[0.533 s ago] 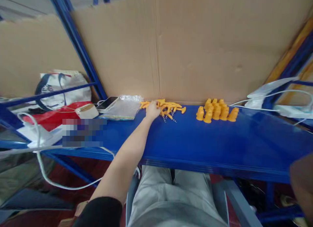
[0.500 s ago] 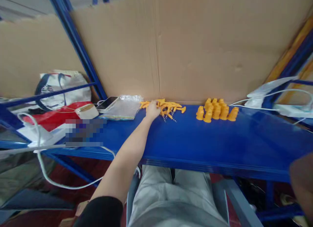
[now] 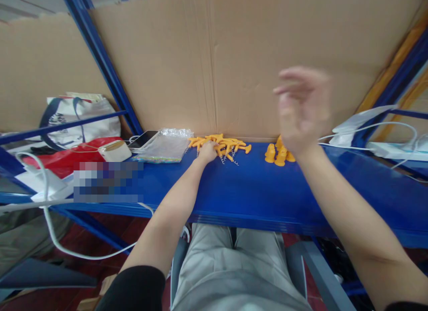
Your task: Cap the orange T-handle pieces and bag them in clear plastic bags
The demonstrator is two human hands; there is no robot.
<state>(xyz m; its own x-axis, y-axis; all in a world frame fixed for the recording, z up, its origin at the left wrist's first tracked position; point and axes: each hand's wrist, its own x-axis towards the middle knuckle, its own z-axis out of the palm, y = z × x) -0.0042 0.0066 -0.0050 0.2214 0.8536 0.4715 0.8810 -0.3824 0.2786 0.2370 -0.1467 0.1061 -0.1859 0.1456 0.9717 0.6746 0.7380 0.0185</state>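
A pile of corkscrews (image 3: 230, 146) with orange handles and thin spiral metal worms lies at the back of the blue shelf (image 3: 247, 190). My left hand (image 3: 207, 152) is down in the pile, its fingers curled on one of the orange handles; the fingertips are partly hidden. Raised in front of the cardboard, my right hand (image 3: 302, 108) is blurred by motion. Its fingers are bent and stand apart from the thumb, with nothing visible between them. Behind and below it stand orange bell-shaped pieces (image 3: 280, 157), partly covered by that hand and wrist.
Left of the pile lie a clear plastic bag (image 3: 167, 148) and a phone (image 3: 144, 140). Farther left are a red bag (image 3: 73, 157), a white power bank (image 3: 115, 150) and a white-and-blue tote (image 3: 83, 121). A cardboard sheet (image 3: 167, 70) backs the shelf. White cables (image 3: 377, 126) run at right.
My right hand has come up from the lower right edge to above the orange bell-shaped pieces. My left hand stays at the corkscrew pile. The view has shifted slightly.
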